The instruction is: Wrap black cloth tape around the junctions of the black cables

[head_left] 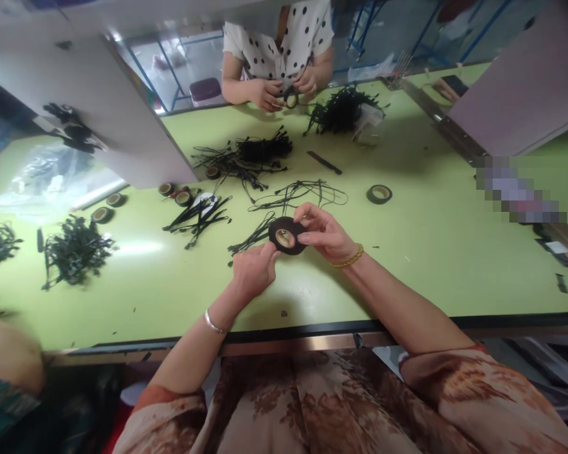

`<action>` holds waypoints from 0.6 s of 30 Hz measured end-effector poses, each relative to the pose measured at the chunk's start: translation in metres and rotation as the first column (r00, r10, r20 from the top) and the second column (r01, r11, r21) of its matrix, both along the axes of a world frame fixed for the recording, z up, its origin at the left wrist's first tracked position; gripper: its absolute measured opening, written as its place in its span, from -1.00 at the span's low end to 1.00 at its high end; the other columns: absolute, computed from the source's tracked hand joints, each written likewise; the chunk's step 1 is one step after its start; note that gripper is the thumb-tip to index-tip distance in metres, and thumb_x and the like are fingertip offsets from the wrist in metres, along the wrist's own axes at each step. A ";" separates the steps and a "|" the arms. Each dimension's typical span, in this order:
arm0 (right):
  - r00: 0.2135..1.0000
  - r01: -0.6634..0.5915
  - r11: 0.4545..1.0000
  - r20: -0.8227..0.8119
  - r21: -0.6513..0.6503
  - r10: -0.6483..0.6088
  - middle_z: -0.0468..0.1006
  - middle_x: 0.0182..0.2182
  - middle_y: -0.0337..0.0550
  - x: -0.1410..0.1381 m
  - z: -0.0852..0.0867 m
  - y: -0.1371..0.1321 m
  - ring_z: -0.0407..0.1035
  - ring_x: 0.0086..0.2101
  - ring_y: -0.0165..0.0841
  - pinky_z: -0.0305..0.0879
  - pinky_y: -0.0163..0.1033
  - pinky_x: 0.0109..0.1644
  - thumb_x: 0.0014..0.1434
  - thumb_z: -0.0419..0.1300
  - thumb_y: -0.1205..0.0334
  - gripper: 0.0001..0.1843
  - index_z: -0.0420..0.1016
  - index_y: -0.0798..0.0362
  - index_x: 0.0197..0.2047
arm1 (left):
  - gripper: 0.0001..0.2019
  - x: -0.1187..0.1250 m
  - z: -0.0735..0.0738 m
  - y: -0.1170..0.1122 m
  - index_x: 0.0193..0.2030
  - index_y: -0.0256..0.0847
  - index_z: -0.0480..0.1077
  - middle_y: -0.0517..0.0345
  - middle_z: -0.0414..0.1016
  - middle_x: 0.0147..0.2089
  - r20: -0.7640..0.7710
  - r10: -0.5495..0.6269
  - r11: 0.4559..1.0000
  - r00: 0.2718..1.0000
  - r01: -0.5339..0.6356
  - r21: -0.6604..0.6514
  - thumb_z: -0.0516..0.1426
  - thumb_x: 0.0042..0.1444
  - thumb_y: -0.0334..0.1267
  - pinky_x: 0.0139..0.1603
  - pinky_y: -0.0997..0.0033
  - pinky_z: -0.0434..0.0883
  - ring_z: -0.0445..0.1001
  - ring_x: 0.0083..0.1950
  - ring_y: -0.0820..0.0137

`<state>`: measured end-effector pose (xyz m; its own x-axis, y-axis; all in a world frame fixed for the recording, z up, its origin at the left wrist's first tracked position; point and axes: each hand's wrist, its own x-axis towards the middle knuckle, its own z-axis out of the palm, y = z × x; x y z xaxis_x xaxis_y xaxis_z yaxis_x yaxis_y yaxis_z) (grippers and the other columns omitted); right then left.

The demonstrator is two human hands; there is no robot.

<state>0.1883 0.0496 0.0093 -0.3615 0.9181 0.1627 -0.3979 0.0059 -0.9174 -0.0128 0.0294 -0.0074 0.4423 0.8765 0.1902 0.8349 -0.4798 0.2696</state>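
Green tabletop (430, 265) across whole view, w/ white divider panel (123, 107) at far left. Opp. side: co-worker (284, 44) in dotted top, own hands on small roll. Black wire: big wire pile (76, 252) left, mid bundle (260, 154) centre, far pile (341, 110) nr co-worker. Nearer: left hand (253, 271) & right hand (324, 233), over tabletop centre. Grip L: pinched on roll's left edge. Grip R: thumb + fingers clasped on right side. Between them: black tape roll (286, 236), held, hole facing up. Spare tape roll (379, 193) flat on tabletop to right, well apart.
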 end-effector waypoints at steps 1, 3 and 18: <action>1.000 0.015 1.000 0.010 0.025 -0.015 0.57 -0.42 -0.29 0.001 0.001 0.000 0.47 -0.42 -0.38 0.41 -0.21 -0.25 -0.07 0.45 0.13 -0.53 0.32 -0.01 -0.17 | -0.76 0.001 0.000 0.000 -0.26 -0.19 0.39 0.03 0.52 -0.40 -0.003 0.042 0.999 0.999 -0.042 -0.009 -0.04 0.31 -0.18 -0.46 0.40 0.04 0.45 -0.40 0.33; 0.998 0.020 0.996 0.051 0.089 -0.024 0.56 -0.41 -0.29 0.005 0.004 0.000 0.46 -0.40 -0.36 0.39 -0.19 -0.25 -0.04 0.43 0.09 -0.50 0.30 -0.02 -0.11 | -0.74 0.002 0.001 0.001 -0.23 -0.20 0.38 0.02 0.53 -0.40 -0.001 0.126 0.992 0.992 -0.126 -0.032 -0.06 0.32 -0.16 -0.46 0.40 0.04 0.47 -0.40 0.31; 0.496 -0.070 0.692 0.627 0.718 -0.600 0.61 -0.35 -0.20 -0.017 -0.011 -0.006 0.38 -0.22 -0.16 0.05 0.00 -0.03 -0.08 0.26 0.20 -0.66 0.46 -0.02 -0.16 | -0.86 -0.009 -0.007 0.018 -0.19 -0.17 0.29 0.18 0.40 -0.34 0.612 0.271 0.953 0.743 -0.115 -0.282 -0.06 0.29 -0.25 -0.22 0.42 0.34 0.37 -0.31 0.43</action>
<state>0.1717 0.0437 -0.0020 -0.3845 0.7877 0.4814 0.5963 0.6100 -0.5218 -0.0221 0.0471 -0.0144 0.1031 0.9811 0.1639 0.4979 -0.1935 0.8453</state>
